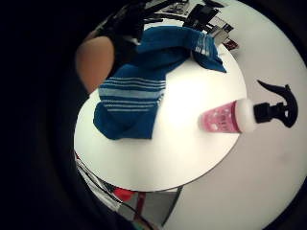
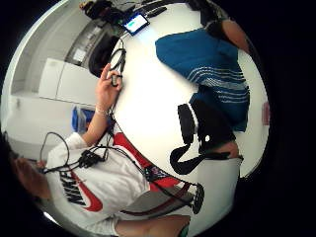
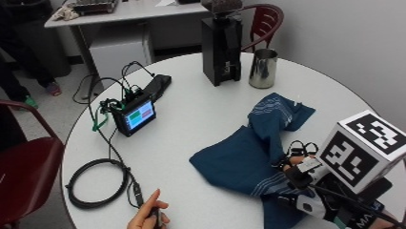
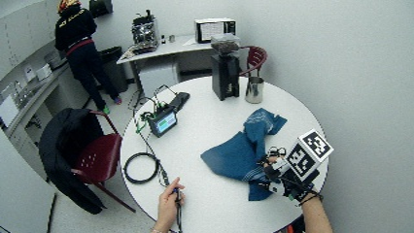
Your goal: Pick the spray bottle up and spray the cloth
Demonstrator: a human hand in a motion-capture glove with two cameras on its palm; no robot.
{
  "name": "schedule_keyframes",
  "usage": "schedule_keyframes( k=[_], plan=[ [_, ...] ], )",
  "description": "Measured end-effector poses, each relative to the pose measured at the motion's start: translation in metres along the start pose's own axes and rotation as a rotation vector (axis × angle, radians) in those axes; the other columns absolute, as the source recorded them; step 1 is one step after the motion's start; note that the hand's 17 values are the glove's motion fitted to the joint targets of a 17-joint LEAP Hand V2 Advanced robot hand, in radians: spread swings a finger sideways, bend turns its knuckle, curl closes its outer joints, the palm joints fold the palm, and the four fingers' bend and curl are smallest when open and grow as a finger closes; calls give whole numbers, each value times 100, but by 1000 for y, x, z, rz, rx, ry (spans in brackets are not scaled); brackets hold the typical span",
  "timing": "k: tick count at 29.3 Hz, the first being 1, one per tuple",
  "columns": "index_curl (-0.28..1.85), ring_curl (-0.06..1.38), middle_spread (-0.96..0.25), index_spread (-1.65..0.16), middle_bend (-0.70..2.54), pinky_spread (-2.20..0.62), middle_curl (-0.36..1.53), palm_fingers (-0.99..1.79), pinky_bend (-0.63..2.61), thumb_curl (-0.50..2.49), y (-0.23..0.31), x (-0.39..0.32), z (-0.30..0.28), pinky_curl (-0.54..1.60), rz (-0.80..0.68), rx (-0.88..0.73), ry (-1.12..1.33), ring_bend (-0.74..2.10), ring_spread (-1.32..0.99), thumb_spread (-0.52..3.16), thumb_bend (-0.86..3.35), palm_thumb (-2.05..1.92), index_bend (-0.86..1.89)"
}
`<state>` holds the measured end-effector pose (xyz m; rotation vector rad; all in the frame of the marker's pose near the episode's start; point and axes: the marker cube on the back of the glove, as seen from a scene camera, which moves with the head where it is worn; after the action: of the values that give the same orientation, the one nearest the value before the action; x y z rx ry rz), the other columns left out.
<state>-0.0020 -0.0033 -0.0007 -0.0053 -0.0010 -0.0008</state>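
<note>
Small room, pale walls; a round white worktop [image 3: 209, 119] carries a black grinder [image 3: 222, 45], a steel cup [image 3: 262, 69], a small screen [image 3: 136, 116] and a coiled cable [image 3: 95, 183]. The blue cloth [image 3: 254, 152] lies crumpled toward the worktop's right edge. The spray bottle [image 1: 240, 116] stands at that same rim, trigger overhanging, hidden in the outside view. The gloved right hand [image 3: 301, 176] hovers over the cloth's near end, holding nothing; grip width cannot be told. Risk: a reach across the rim may nudge the bottle off; cloth could drag along.
</note>
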Motion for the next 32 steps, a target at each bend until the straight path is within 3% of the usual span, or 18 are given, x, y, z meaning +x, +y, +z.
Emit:
schedule_keyframes(
  k=[12, 32],
  plan=[
    [24, 17, -5, -31, 34, 21, 22, 66, 27, 19, -22, -11, -7, 19, -17, 5, 2, 23, 1, 91, 36, 62, 23],
    [30, 23, -7, -34, 29, 24, 30, 69, 20, 28, 11, -1, -13, 25, -28, 85, 15, 19, 0, 114, 25, 67, 16]
  ],
)
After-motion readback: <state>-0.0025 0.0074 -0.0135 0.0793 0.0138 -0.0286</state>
